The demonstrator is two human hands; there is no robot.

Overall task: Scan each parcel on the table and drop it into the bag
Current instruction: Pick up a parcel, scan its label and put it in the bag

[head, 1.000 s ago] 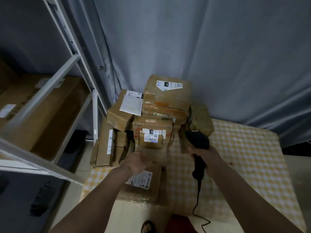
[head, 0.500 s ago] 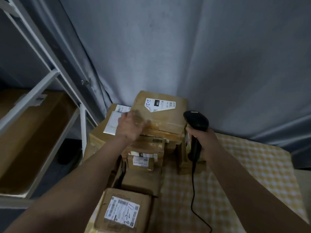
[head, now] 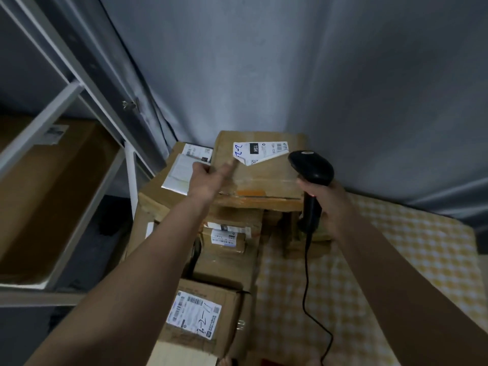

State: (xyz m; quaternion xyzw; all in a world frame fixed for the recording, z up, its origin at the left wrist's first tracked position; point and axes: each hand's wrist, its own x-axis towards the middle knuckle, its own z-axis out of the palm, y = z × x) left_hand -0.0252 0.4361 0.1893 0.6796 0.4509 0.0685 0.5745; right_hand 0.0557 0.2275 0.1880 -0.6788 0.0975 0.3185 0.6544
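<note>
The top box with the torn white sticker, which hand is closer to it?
The left hand. Its fingers touch the top box at its left edge, beside the sticker. The right hand is off the box's right front corner, gripping the scanner.

Top parcel (head: 260, 165) label: "15H", handwritten "2-2". My near-edge parcel (head: 203, 317) label: handwritten "11-2-4". Rest unreadable.

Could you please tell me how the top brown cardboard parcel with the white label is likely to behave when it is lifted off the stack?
The top brown cardboard parcel looks boxy with flat faces, so probably stiff, not floppy. It overhangs the smaller boxes beneath, so it may tip if pushed. The left hand touches only its left edge; a one-handed lift of so wide a box could slip.
</note>
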